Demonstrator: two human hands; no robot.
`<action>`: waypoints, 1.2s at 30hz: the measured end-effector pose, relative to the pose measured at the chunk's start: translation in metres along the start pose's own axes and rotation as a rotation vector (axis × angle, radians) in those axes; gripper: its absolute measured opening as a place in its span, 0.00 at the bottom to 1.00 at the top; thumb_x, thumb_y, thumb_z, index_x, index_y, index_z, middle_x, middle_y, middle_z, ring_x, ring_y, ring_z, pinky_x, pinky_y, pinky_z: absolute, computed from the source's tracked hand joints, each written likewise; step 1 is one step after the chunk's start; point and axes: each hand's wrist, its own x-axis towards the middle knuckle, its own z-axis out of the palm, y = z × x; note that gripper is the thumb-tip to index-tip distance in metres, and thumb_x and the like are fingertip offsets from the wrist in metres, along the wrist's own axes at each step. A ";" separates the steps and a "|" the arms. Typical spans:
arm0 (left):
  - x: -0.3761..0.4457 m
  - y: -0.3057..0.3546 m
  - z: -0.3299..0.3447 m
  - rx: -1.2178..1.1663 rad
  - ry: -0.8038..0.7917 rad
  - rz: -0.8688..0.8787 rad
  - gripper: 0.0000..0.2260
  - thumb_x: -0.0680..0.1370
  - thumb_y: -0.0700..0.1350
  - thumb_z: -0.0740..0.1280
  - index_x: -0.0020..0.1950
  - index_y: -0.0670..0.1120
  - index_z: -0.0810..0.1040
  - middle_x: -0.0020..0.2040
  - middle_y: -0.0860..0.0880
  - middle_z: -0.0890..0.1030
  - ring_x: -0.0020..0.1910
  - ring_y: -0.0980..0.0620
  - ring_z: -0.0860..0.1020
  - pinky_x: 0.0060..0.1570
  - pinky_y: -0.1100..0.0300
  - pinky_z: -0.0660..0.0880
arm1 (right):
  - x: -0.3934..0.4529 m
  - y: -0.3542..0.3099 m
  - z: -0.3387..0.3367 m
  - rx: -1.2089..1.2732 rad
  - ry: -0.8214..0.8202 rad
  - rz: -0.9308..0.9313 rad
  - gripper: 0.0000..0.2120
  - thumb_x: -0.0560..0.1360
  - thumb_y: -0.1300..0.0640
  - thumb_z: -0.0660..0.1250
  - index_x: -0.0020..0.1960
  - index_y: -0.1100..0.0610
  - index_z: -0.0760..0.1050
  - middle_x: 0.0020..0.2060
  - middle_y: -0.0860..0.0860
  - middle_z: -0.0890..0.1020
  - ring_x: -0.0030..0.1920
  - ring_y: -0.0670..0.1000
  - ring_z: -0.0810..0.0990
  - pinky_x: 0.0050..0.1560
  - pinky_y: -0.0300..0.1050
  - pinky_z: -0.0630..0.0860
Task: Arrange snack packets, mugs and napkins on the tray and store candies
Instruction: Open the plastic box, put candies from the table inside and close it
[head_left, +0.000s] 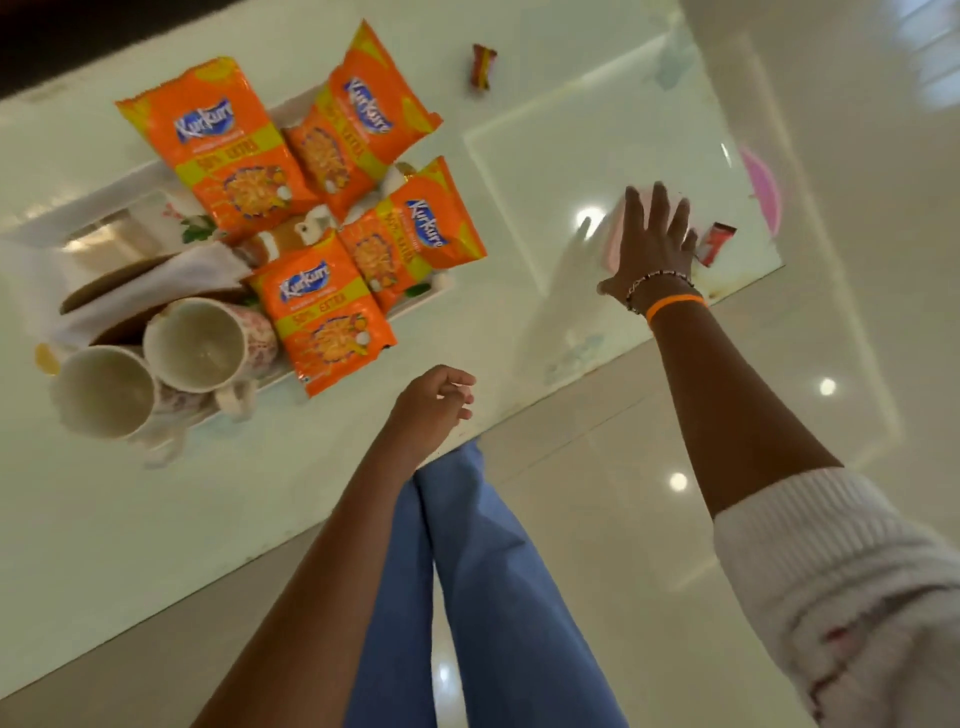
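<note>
We judge the candy-storing step is in hand: our right hand (652, 241), fingers spread, covers what may be a pale pink tub (618, 234), a red-wrapped candy (716, 243) just beside it. Our left hand (436, 400) hangs loosely curled, empty. Next, gather that candy.

Snack packets: four (218, 140) (363, 111) (415, 228) (324, 314). Mugs: two (101, 392) (200, 345). Candies: two (482, 66) (716, 243). Tray: one (150, 174). Napkin: one (171, 283). Pink lid: one (762, 189).
</note>
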 end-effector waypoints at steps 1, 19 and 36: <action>0.003 0.004 0.000 0.010 0.006 0.005 0.11 0.78 0.36 0.56 0.50 0.46 0.76 0.42 0.50 0.78 0.41 0.52 0.78 0.51 0.56 0.75 | 0.006 0.005 0.001 0.002 -0.032 0.014 0.53 0.65 0.59 0.76 0.76 0.50 0.43 0.77 0.54 0.41 0.76 0.65 0.40 0.72 0.68 0.51; 0.015 0.081 0.041 -0.523 -0.169 -0.091 0.23 0.81 0.56 0.51 0.71 0.45 0.65 0.65 0.44 0.74 0.61 0.48 0.74 0.66 0.54 0.65 | -0.075 -0.004 -0.005 1.847 -0.411 0.058 0.42 0.52 0.48 0.81 0.61 0.50 0.65 0.61 0.52 0.72 0.61 0.58 0.76 0.44 0.49 0.82; 0.004 0.104 0.021 -0.392 0.042 0.148 0.40 0.64 0.59 0.73 0.70 0.46 0.60 0.67 0.42 0.74 0.64 0.43 0.75 0.61 0.38 0.73 | -0.112 -0.063 0.004 1.297 -0.065 -0.197 0.19 0.77 0.49 0.60 0.66 0.52 0.68 0.58 0.47 0.74 0.60 0.49 0.74 0.59 0.43 0.72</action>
